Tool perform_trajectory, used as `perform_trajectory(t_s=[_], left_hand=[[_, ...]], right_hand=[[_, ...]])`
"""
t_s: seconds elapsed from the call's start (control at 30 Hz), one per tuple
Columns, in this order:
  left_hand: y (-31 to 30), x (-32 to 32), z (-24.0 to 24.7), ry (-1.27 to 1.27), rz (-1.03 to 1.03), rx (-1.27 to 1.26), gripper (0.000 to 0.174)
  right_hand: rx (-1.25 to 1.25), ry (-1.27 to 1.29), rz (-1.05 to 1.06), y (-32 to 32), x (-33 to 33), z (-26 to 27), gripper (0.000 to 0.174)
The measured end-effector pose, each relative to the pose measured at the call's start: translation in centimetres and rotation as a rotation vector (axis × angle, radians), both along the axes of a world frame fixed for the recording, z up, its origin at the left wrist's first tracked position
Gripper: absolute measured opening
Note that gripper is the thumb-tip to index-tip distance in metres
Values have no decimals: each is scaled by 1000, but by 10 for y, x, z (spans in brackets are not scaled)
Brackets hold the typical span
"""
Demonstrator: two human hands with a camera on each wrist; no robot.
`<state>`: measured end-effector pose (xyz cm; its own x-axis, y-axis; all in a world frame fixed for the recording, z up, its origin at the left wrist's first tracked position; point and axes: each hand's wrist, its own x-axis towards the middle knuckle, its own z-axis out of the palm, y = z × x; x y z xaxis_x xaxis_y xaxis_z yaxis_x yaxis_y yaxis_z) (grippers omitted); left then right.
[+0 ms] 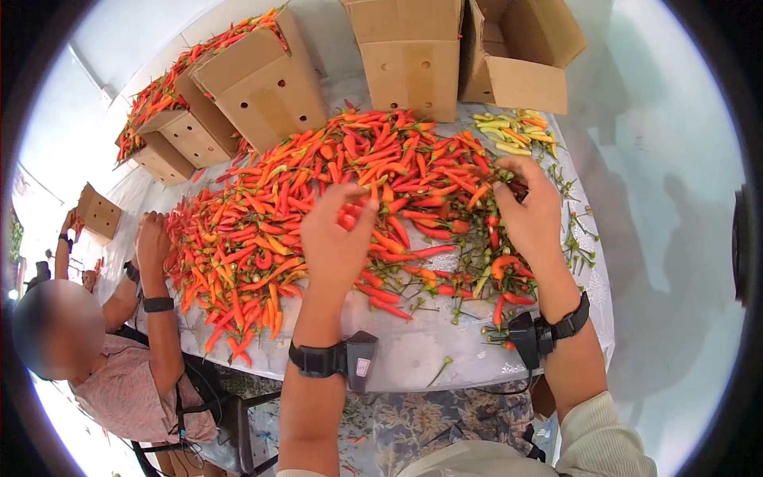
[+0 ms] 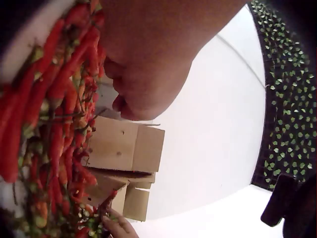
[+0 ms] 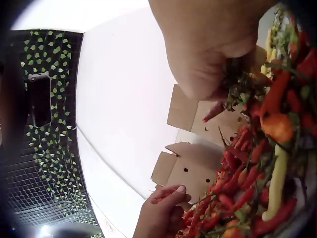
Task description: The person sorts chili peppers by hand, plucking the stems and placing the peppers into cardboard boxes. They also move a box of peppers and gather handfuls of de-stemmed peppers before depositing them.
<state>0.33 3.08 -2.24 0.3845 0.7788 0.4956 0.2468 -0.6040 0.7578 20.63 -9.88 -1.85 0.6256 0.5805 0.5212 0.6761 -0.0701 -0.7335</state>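
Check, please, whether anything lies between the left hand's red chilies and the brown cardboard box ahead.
Only the heap of red and orange chili peppers lies between the left hand, gripping red chilies, and the brown cardboard box; nothing taller shows.

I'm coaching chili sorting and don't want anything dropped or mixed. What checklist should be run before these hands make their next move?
1. Left hand grip: ok; it holds red chilies, fingers curled round them, above the pile.
2. Right hand grip: cannot tell; its fingertips are curled into the pile, hiding what they pinch.
3. Yellow-green chilies kept apart: ok; they lie in their own small heap beside the open cardboard box.
4. Near edge of the table: not ok; a loose stem lies close to it.
5. Other person's hand clear: ok; it works at the pile's other end.
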Motion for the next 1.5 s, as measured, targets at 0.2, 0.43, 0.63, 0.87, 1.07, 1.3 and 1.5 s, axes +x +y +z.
perform_trajectory(t_s=[0.2, 0.43, 0.63, 0.87, 1.07, 1.3, 1.5], left_hand=[[-11, 8, -4, 227, -215, 92, 33], [-12, 2, 3, 408, -129, 58, 37], [-2, -7, -1, 442, -69, 31, 25], [7, -8, -7, 277, 45, 168, 15], [-13, 4, 6, 99, -91, -198, 11], [-13, 7, 1, -154, -332, -558, 14], [-18, 4, 5, -188, -518, -771, 17]], right_hand=[[-100, -100, -62, -1, -3, 0, 23], [49, -238, -59, 2, 1, -4, 36], [109, -361, -179, -1, 12, 0, 39], [-89, -132, -16, -7, 14, 3, 17], [-323, -211, 153, -11, 9, 4, 13], [22, 175, 331, -2, -9, 5, 10], [38, 389, 512, -3, -34, 12, 12]])
